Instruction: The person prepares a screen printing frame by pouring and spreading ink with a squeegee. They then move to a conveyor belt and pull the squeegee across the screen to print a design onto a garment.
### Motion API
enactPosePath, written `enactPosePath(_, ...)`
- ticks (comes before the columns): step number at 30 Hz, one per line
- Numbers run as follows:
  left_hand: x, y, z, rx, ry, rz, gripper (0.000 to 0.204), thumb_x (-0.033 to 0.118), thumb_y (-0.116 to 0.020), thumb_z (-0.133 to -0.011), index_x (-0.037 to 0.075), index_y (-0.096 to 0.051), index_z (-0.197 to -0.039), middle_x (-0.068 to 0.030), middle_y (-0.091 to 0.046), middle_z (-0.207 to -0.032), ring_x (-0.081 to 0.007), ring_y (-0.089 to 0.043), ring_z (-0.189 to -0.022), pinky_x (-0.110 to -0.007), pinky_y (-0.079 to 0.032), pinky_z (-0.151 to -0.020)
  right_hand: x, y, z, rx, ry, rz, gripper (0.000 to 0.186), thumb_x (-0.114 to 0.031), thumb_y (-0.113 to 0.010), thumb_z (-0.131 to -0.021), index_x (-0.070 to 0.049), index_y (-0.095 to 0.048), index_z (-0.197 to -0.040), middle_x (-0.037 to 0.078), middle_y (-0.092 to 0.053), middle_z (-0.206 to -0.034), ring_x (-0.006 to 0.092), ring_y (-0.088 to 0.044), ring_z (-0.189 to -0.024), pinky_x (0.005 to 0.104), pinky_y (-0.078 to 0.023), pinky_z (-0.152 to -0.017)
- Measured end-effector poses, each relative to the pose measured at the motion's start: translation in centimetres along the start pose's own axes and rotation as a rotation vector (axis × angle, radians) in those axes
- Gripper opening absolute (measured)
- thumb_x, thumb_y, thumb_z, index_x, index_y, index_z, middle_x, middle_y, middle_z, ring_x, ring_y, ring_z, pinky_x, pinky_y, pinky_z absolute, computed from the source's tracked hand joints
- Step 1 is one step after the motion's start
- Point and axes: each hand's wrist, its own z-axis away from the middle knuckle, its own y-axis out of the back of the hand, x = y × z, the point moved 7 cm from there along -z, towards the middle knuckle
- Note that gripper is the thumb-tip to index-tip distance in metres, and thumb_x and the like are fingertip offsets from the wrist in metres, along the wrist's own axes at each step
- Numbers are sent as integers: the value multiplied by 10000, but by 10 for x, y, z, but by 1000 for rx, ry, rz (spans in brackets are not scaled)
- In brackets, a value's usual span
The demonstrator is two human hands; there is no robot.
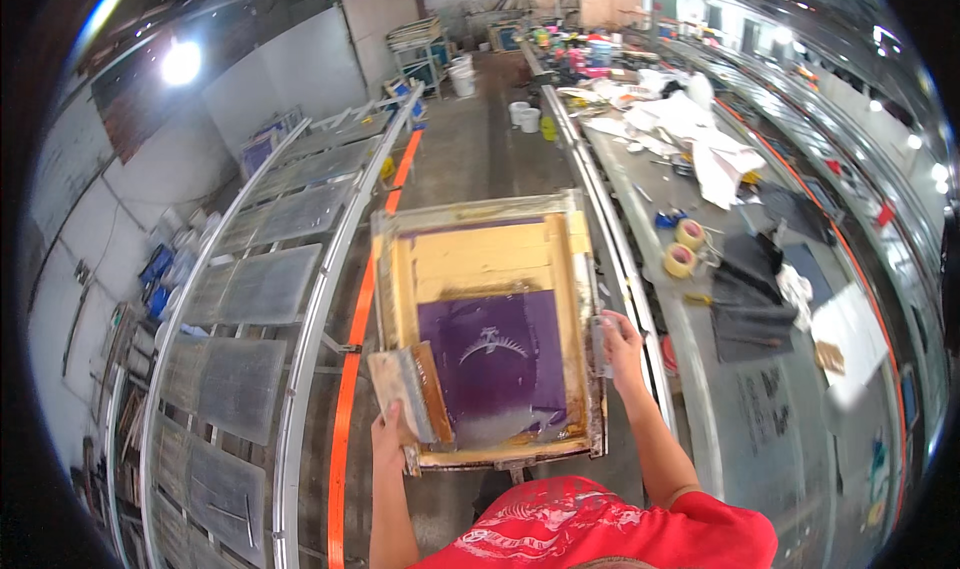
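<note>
I carry a screen printing frame (pixel 490 259) with tan tape inside its border and a purple mesh (pixel 500 379) bearing a pale feather-like design. My left hand (pixel 390 424) is closed on a wide squeegee (pixel 408 389) with a wooden handle, which lies against the frame's lower left corner; whether these fingers also grip the frame is unclear. My right hand (pixel 622 349) is closed on the frame's right side, where a small clamp-like metal piece (pixel 600 339) shows beside my fingers.
Left: a long metal rack of panels (pixel 240 379) beside an orange rail (pixel 352 379). Right: a long table (pixel 760 469) with tape rolls (pixel 680 259), dark sheets and white paper (pixel 845 334). Ahead: a walkway (pixel 480 139), white buckets (pixel 525 117), shelving (pixel 418 49).
</note>
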Motion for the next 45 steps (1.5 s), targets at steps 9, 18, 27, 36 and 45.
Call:
enactPosePath(9,42,-29,-242,178,-73,4,488,370,-748,-908,-58,-647,-1121,-98,-694,-1016,-181,-682,-864,-332,-552,-741,87,-192,-292,-257,15,324,279,-124,-640,-968,-86,-613,-1242,-77,-542,-788,22,-435,-620,206,-338,-528)
enactPosePath(18,124,-168,-513,67,34,-241,480,343,-785,-880,-37,-688,-1156,-59,-700,-984,-113,-639,-846,-291,-511,-756,85,-203,-487,34,-110,129,259,-203,-602,-1014,-80,-627,-1241,-94,-350,-642,20,-293,-520,222,-234,-458)
enactPosePath(27,187,-337,-756,71,23,-198,443,328,-767,-896,-41,-686,-1127,-81,-704,-979,-142,-654,-855,-310,-523,-761,94,-264,-776,84,-43,157,281,-288,-596,-1020,-76,-675,-1187,-111,-414,-674,-3,-316,-552,208,-220,-470)
enactPosePath(36,216,-416,-939,247,26,-76,414,297,-748,-911,-50,-670,-1123,-63,-690,-961,-144,-647,-827,-299,-519,-743,143,-397,-1080,-166,-53,302,258,-186,-592,-1020,-87,-648,-1252,-113,-394,-683,5,-328,-554,201,-267,-477)
enactPosePath(45,322,-530,-1247,267,-31,-207,500,347,-767,-891,-59,-650,-1158,-86,-688,-1017,-161,-649,-862,-324,-526,-753,142,-517,-1351,-123,-148,158,256,-185,-622,-996,-79,-648,-1228,-93,-475,-751,19,-388,-606,207,-304,-515)
